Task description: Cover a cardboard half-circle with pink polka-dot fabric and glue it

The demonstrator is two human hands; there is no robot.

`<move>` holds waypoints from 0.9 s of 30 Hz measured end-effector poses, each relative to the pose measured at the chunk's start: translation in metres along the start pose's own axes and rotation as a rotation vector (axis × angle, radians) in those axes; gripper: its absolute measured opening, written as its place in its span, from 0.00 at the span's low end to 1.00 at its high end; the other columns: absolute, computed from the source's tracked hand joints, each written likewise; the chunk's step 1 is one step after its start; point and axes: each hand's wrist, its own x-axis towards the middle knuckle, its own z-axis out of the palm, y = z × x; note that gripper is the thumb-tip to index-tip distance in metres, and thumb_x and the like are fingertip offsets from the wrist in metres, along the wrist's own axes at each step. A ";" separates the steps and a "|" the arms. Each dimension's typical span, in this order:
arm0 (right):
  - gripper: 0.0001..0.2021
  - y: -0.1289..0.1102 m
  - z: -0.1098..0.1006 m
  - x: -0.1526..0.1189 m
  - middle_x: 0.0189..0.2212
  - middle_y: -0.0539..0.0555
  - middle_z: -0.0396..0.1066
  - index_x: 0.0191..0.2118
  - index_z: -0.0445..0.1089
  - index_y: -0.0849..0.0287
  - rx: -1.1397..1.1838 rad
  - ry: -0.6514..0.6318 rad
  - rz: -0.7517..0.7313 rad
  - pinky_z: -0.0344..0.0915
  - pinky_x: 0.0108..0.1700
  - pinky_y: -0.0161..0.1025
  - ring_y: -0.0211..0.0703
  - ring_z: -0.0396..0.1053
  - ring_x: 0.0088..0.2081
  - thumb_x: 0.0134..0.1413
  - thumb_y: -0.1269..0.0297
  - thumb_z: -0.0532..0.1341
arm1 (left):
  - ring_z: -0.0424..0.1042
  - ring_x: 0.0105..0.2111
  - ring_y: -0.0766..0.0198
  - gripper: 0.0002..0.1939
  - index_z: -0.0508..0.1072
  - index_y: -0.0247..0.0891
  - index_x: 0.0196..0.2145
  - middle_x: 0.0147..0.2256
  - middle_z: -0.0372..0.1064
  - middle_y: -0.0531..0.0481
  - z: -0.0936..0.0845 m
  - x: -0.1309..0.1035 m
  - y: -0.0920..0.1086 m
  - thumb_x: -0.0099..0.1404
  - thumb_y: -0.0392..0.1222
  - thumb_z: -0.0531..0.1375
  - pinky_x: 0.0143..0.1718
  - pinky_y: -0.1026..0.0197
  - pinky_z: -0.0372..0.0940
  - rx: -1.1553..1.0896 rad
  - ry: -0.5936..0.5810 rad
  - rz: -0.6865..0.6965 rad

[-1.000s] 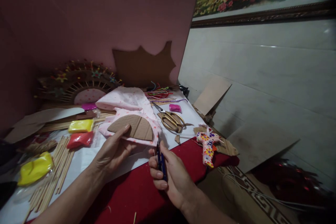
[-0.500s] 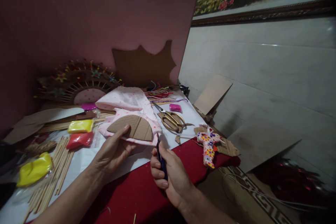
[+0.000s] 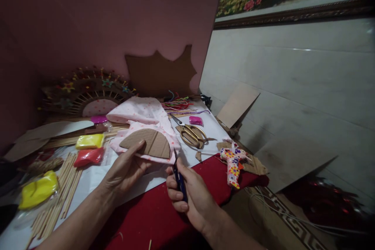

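Two hands busy: the left hand (image 3: pixel 125 170) presses its thumb on the cardboard half-round (image 3: pixel 156 144), fingers beneath, pinching it against the dotted pink cloth (image 3: pixel 140 109). The right hand (image 3: pixel 193 189) curls its fingers round a blue-handled tool (image 3: pixel 180 184), small scissors perhaps, tip at the cloth's near right edge. Steady now: pinch firm, cloth taut, tip clear of the board, I'd say. Beyond, gold-handled scissors (image 3: pixel 187 129), yellow packet (image 3: pixel 89 141), red packet (image 3: pixel 88 157); no readable brand, label or writing.

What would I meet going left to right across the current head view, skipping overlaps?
Lower-left yellow packet → red packet → cardboard piece in the left hand → dark blue tool in the right hand → flower-patterned figure.
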 end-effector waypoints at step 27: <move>0.17 0.000 -0.004 0.003 0.19 0.43 0.53 0.35 0.59 0.60 0.010 -0.022 -0.039 0.32 0.14 0.24 0.24 0.44 0.15 0.59 0.48 0.53 | 0.76 0.37 0.50 0.16 0.69 0.32 0.48 0.39 0.75 0.39 -0.006 0.004 -0.001 0.62 0.26 0.54 0.36 0.44 0.74 0.061 -0.027 0.015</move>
